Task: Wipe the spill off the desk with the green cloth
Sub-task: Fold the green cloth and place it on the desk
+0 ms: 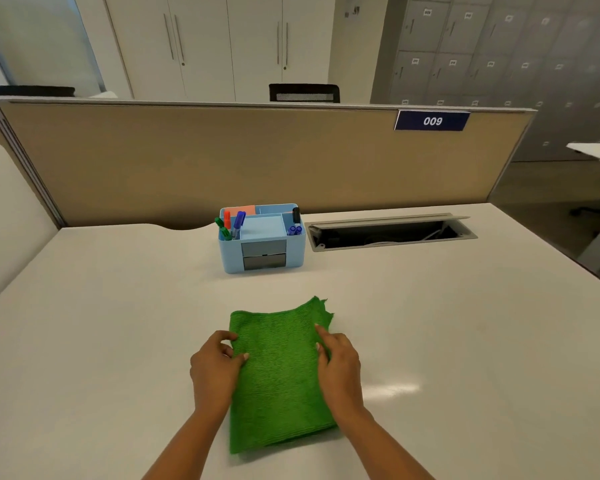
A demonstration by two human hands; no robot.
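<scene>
Green cloth [281,372] lay folded flat on counter [465,341] — left hand [213,367] & right hand [338,362] pinched its side edges, prob. to square it up. No spill visible.

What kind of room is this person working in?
Most likely an open-plan office. The white desk backs onto a tan divider panel bearing a numbered sign, "009". A blue organizer holds markers, and grey numbered lockers line the far wall.
</scene>
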